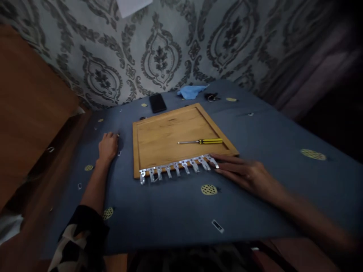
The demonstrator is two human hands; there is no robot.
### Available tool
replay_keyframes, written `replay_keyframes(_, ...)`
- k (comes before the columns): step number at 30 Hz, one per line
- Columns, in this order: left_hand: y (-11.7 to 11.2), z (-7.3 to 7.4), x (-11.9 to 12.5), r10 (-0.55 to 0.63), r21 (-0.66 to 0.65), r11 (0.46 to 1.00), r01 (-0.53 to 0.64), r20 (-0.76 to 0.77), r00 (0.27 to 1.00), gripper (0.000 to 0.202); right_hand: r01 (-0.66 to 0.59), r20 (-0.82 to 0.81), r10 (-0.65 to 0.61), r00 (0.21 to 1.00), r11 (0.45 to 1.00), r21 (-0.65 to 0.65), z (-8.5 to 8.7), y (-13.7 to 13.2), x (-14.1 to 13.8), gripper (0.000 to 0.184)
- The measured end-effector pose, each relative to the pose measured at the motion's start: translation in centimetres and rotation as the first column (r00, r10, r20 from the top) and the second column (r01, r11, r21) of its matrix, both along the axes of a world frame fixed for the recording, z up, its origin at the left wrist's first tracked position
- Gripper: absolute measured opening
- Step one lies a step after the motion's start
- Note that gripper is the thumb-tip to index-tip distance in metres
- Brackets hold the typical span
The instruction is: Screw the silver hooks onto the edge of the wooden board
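Observation:
A wooden board with a raised frame lies on the blue cloth. Along its near edge runs a shiny metal hook rail with several hooks hanging over the edge. My right hand has its fingers at the rail's right end, around the last hook. On the board rests a screwdriver with a yellow and black handle, its shaft pointing left. My left hand lies on the cloth left of the board, fingers curled in; whatever may be inside is hidden.
A black phone lies beyond the board. Farther right are a light blue cloth and a small dark object. A patterned wall borders the back, and brown wooden furniture stands at the left.

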State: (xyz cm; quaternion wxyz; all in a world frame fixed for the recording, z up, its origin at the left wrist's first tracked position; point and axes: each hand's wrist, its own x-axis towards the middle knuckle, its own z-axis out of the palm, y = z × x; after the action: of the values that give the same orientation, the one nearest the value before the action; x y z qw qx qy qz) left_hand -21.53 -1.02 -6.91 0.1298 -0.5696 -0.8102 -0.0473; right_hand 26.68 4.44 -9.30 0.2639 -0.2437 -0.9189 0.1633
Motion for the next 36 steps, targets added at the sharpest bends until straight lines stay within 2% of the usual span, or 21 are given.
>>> replay_keyframes(7,-0.1,-0.3,-0.2,0.005,0.088,0.996,-0.009,0.040,0.999,0.030,-0.012,-0.028,0.012,1.000,1.000,-0.009,-0.4,-0.1,0.2,0.028)
replay_keyframes(14,0.2,-0.7,-0.4,-0.006,0.213,0.977,-0.029,0.160,0.987,0.024,-0.006,-0.038,0.007,0.999,1.000,0.029,-0.4,-0.1,0.1,0.025)
replay_keyframes(23,0.0,0.9,0.8,-0.111,0.382,0.923,-0.056,0.402,0.909,0.019,-0.009,-0.033,0.010,0.999,1.000,0.028,-0.4,-0.2,0.2,0.024)
replay_keyframes(25,0.4,1.2,2.1,-0.163,0.401,0.915,-0.041,0.463,0.871,0.022,-0.016,-0.030,0.017,0.999,1.000,0.025,-0.2,-0.3,0.1,0.025)
replay_keyframes(28,1.3,1.7,5.0,-0.265,0.416,0.910,-0.002,0.583,0.768,0.024,-0.010,-0.033,0.010,0.999,1.000,0.019,0.0,-0.4,0.1,0.025)
replay_keyframes(29,1.5,1.8,6.3,-0.315,0.424,0.906,0.009,0.659,0.683,0.024,-0.008,-0.036,0.009,0.999,1.000,0.021,0.0,-0.4,0.1,0.025)
replay_keyframes(31,1.9,2.0,9.1,-0.359,0.417,0.907,0.055,0.698,0.619,0.027,-0.011,-0.043,0.013,0.999,0.999,0.038,0.0,-0.4,0.1,0.025)
replay_keyframes(35,2.2,2.4,14.8,-0.426,0.378,0.904,0.200,0.759,0.493,0.027,-0.016,-0.038,0.018,0.999,0.999,0.046,-0.1,-0.4,0.1,0.026)
replay_keyframes(36,2.3,2.5,16.2,-0.446,0.360,0.893,0.268,0.780,0.438,0.025,-0.020,-0.037,0.021,0.999,0.999,0.043,-0.1,-0.4,0.1,0.026)
